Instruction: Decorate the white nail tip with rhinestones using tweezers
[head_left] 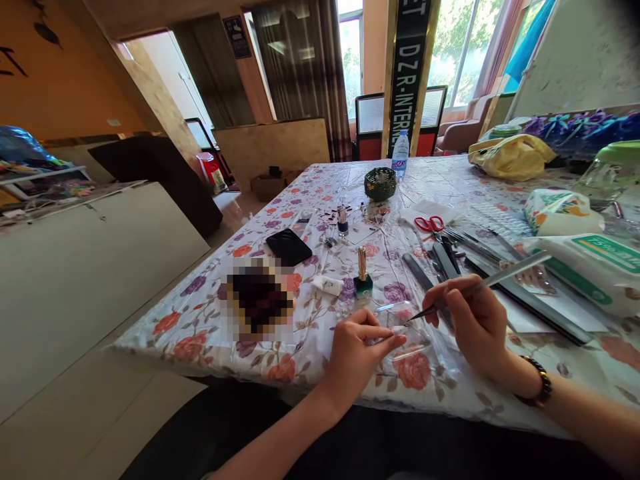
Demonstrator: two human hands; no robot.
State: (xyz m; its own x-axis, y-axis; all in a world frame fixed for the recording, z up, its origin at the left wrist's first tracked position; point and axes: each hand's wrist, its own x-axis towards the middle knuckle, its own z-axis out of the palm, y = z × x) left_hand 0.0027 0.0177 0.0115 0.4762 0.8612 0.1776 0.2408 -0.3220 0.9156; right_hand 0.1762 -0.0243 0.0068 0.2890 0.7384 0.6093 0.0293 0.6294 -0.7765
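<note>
My right hand (pixel 475 327) is closed on a slim brush (pixel 520 268) with a clear handle, its dark pointed tip angled down to the left. The tip meets a tiny pale, clear piece (pixel 399 329), possibly a nail tip, pinched between the thumb and forefinger of my left hand (pixel 357 353). Under the fingers lies a clear plastic tray (pixel 417 350). Just beyond my left hand stand a dark green nail polish bottle (pixel 363 285) with a gold cap and, lying beside it, a small white tube (pixel 329 286).
A black flat case (pixel 289 247) and a blurred-out item (pixel 261 298) lie left. Farther back are a dark blue polish bottle (pixel 343 221), a woven basket (pixel 380 184) and a water bottle (pixel 401 155). Red scissors (pixel 430 225), several files (pixel 445 260) and a wipes pack (pixel 590 267) crowd the right.
</note>
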